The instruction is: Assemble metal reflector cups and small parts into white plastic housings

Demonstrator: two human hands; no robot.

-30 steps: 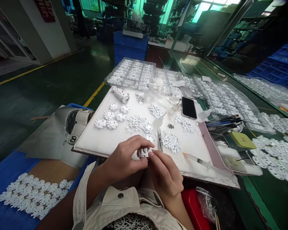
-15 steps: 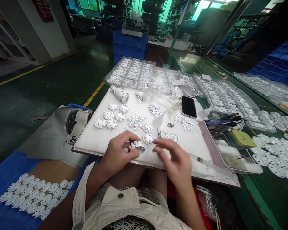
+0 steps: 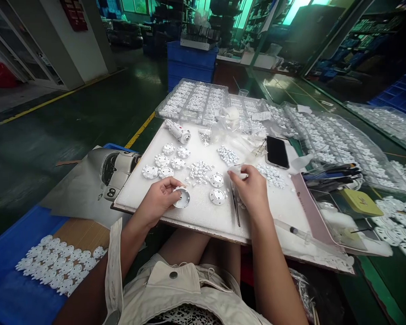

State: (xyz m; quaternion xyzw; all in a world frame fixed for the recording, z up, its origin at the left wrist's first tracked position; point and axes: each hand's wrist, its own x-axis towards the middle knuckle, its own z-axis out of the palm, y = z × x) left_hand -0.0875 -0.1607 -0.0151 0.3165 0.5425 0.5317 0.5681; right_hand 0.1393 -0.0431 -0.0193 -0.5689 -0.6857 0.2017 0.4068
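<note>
My left hand (image 3: 159,199) is closed around the edge of a round white plastic part (image 3: 182,197), tilted so its hollow side shows. My right hand (image 3: 250,187) is pinched on a small translucent dropper bottle (image 3: 235,170), partly covered by the fingers. Below that hand, metal tweezers (image 3: 236,207) lie on the white foam board (image 3: 196,216). Two round white parts with dark dots, the nearer one (image 3: 218,196) and the farther one (image 3: 217,180), rest between my hands. Several similar assembled parts (image 3: 161,160) stand in rows at the left.
Heaps of tiny white pieces (image 3: 200,171) lie mid-board. A white cylinder (image 3: 177,132), a phone (image 3: 277,152) and a syringe (image 3: 292,230) are around. A pink-sided tray (image 3: 311,212) stands right. Clear trays of white parts (image 3: 192,101) line the back; a blue bin (image 3: 6,275) sits lower left.
My right hand has moved forward from beside the left hand to the dropper bottle and closed on it. My left hand has turned the white part and shifted slightly left. The view has swung slightly left.
</note>
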